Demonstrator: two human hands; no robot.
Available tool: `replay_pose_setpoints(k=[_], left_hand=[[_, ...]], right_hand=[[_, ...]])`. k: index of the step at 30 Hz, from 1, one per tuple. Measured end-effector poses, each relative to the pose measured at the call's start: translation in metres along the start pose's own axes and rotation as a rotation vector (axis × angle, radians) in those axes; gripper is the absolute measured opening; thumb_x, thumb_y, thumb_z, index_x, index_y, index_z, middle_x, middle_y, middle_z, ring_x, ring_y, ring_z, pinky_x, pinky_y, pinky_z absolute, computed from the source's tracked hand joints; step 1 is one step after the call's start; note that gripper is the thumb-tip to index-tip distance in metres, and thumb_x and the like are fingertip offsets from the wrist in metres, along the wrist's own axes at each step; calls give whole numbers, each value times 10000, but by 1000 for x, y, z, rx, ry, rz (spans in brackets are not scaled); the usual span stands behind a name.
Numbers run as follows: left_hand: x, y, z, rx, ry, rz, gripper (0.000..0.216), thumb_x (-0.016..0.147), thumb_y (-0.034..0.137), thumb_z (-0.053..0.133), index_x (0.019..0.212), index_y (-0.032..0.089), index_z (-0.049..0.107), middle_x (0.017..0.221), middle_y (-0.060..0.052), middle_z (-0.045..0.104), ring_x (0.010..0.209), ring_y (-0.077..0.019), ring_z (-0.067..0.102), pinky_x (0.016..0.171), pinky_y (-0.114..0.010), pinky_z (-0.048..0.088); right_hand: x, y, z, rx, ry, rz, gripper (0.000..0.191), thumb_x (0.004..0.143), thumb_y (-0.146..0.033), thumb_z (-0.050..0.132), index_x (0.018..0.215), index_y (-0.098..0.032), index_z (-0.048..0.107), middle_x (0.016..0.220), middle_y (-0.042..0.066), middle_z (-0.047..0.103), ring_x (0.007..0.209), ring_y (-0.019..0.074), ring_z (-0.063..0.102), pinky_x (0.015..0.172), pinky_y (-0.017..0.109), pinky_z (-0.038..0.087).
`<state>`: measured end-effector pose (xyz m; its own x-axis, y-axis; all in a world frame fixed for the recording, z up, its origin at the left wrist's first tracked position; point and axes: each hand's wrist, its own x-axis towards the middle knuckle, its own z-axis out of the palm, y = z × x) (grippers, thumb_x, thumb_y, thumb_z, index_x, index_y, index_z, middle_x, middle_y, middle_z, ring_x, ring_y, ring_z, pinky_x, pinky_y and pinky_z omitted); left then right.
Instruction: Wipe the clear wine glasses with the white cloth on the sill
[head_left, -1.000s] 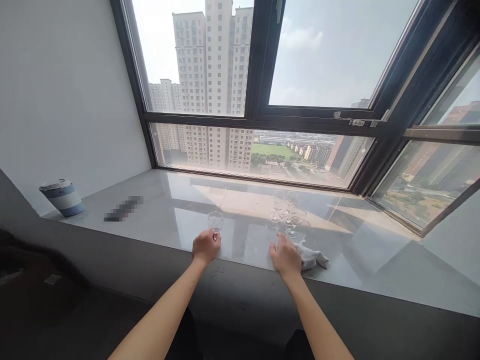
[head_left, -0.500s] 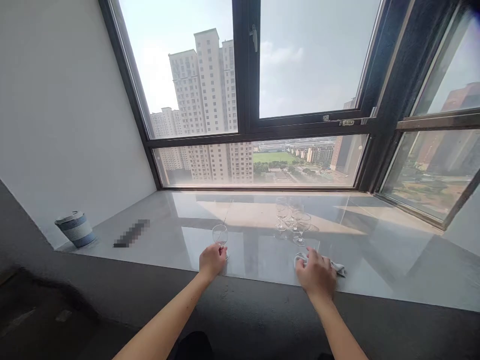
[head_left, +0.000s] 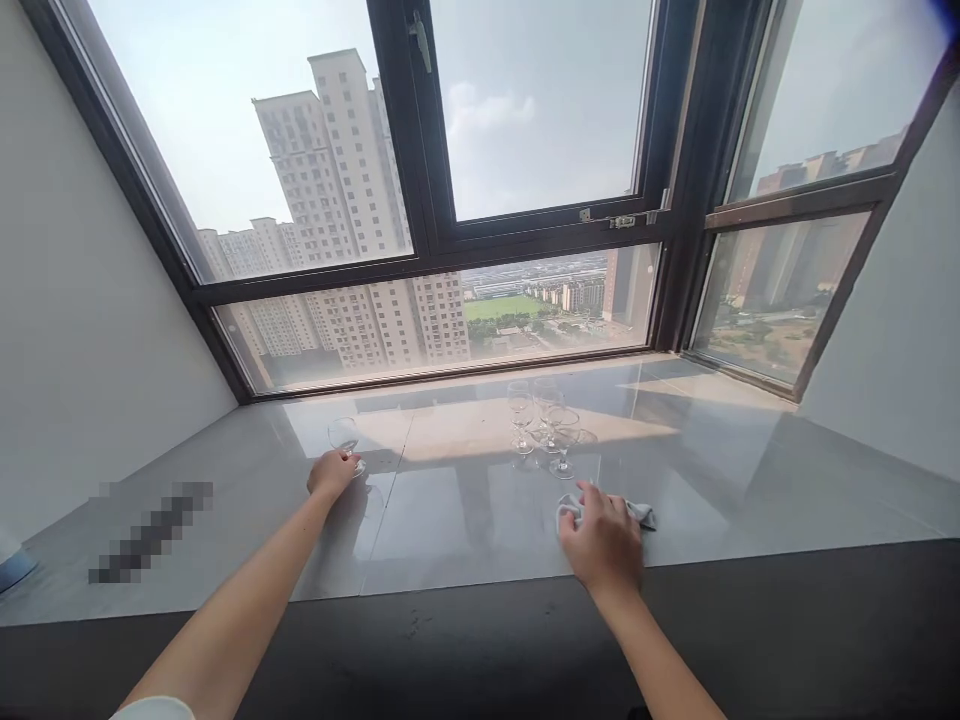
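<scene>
My left hand (head_left: 331, 476) is closed around the stem of a clear wine glass (head_left: 343, 433). The bowl rises upright above my fingers, and part of the foot shows beside them, at or just above the sill. To the right, my right hand (head_left: 606, 540) rests over a crumpled grey-white cloth (head_left: 643, 515) on the sill, fingers curled onto it. Just beyond that hand several more stemmed glasses stand upright in a tight cluster, the nearest glass (head_left: 564, 432) closest to my fingers.
Both hands are over a glossy grey tiled sill (head_left: 450, 510) with a dark front edge. Dark-framed windows (head_left: 427, 265) close off its back and right. At far left are a blurred-out dark item (head_left: 150, 533) and part of a blue and white container (head_left: 13, 565).
My left hand has carried the wine glass leftward and farther in toward the window. My right hand stays on the cloth. The view has turned right and tilted.
</scene>
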<state>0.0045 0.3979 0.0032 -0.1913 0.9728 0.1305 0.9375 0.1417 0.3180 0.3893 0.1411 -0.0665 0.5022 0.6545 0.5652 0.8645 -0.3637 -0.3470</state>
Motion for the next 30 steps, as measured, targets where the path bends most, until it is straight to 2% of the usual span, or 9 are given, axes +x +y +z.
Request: replay_pose_setpoints(k=[7, 10, 15, 17, 19, 20, 24, 27, 30], left_hand=[[46, -7, 7, -13, 18, -120, 377, 788, 581, 560, 845, 233, 694, 904, -110, 724, 847, -304, 674, 663, -355, 490], [50, -6, 8, 6, 53, -193, 467, 737, 659, 583, 880, 227, 693, 906, -128, 708, 966, -351, 636, 702, -397, 494], [30, -3, 10, 172, 249, -302, 835, 591, 827, 594, 1056, 133, 577, 1239, -216, 599, 1104, -423, 527, 793, -462, 477], [12, 3, 9, 141, 288, -285, 809, 646, 775, 578, 1114, 117, 529, 1288, -235, 560, 1108, -416, 525, 797, -451, 470], [-10, 15, 8, 76, 271, -199, 640, 734, 658, 553, 1102, 134, 522, 1267, -222, 572, 1095, -391, 548, 779, -421, 466], [-22, 26, 9, 29, 236, -119, 552, 770, 603, 535, 1085, 151, 526, 1228, -201, 596, 1065, -362, 573, 760, -394, 463], [-74, 95, 24, -217, -121, 339, 221, 830, 414, 518, 866, 206, 584, 833, -42, 676, 777, -205, 628, 667, -287, 421], [-115, 167, 46, -324, -199, 608, 208, 821, 411, 560, 790, 217, 627, 719, -6, 651, 707, -171, 608, 625, -262, 385], [-151, 237, 68, -447, -287, 730, 362, 778, 469, 646, 1022, 203, 667, 757, -6, 672, 721, -169, 620, 635, -256, 399]], right_hand=[[1, 2, 2, 42, -5, 9, 359, 796, -222, 522, 1152, -204, 556, 1030, 89, 669, 1037, 288, 540, 905, 411, 364], [1, 2, 1, 53, -17, 12, 357, 795, -209, 529, 1150, -200, 563, 1030, 92, 663, 1036, 283, 540, 910, 412, 368], [2, -2, -4, 67, -33, 21, 360, 816, -190, 526, 1173, -196, 561, 1034, 83, 656, 1053, 268, 529, 899, 384, 360], [1, -3, -6, 78, -35, 27, 363, 815, -179, 530, 1177, -194, 560, 1025, 76, 657, 1053, 261, 525, 896, 372, 351], [1, -4, -6, 86, -30, 36, 364, 808, -168, 538, 1170, -195, 565, 1013, 70, 658, 1039, 257, 524, 898, 367, 343], [1, -5, -7, 89, -25, 40, 365, 804, -162, 541, 1167, -196, 567, 1007, 68, 658, 1032, 256, 524, 901, 366, 340], [2, -6, -7, 110, -5, 58, 376, 792, -141, 544, 1163, -188, 575, 993, 67, 658, 1018, 255, 525, 917, 369, 336], [2, -7, -7, 126, 9, 70, 372, 785, -130, 545, 1152, -182, 581, 992, 70, 659, 1016, 255, 526, 925, 368, 339], [2, -7, -8, 132, 30, 59, 380, 782, -125, 542, 1155, -186, 580, 997, 72, 660, 1011, 255, 530, 912, 363, 349]])
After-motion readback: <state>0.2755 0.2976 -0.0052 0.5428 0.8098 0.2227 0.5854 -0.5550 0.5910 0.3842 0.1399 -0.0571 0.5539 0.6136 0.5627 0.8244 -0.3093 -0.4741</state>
